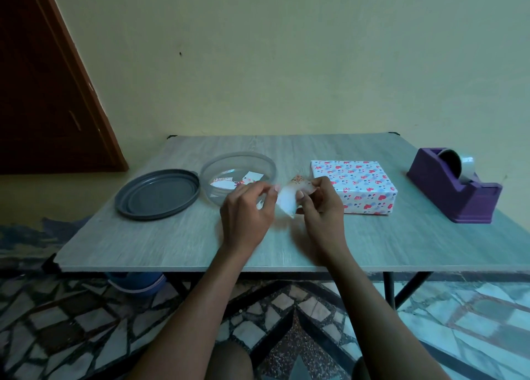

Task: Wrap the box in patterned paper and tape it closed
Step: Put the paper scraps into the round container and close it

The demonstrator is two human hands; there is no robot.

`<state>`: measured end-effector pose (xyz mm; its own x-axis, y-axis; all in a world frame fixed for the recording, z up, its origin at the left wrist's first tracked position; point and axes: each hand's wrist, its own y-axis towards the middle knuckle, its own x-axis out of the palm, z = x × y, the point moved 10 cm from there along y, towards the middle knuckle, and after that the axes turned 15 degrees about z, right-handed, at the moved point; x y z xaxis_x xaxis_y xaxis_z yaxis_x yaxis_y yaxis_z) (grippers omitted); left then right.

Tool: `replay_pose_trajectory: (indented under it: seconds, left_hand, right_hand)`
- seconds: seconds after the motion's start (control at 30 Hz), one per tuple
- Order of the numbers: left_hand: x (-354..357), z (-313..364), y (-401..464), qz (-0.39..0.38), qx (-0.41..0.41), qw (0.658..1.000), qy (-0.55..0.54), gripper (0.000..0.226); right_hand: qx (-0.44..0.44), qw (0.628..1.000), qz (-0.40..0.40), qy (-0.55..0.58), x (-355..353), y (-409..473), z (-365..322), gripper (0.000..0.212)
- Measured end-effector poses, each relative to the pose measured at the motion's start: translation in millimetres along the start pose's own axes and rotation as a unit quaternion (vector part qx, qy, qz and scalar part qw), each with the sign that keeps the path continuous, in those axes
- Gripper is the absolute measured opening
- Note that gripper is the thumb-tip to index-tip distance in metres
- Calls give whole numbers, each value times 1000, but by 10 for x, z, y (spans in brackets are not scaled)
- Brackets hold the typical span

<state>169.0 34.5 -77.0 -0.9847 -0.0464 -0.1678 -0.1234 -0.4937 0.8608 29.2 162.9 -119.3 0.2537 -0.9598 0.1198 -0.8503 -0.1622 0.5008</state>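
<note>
Hands: a paper scrap is pinched by left hand and right hand.
Wrapped box: set on the counter.

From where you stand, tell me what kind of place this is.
Probably a room in a home, set up for a craft job: a small folding table against a plain painted wall, a patterned stone floor, and a wooden door in the corner.

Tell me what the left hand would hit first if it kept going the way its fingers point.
The left hand points up and right, toward the paper scrap that the right hand holds. It would probably meet that scrap first, though depth is hard to judge.
</note>
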Motion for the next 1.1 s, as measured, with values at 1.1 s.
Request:
replay_pose_trajectory:
  seconds: [1.1]
  left_hand:
    - [617, 350, 377, -165, -132, 964, -164, 18]
  right_hand:
    - [37, 995, 92, 9, -609, 147, -160, 54]
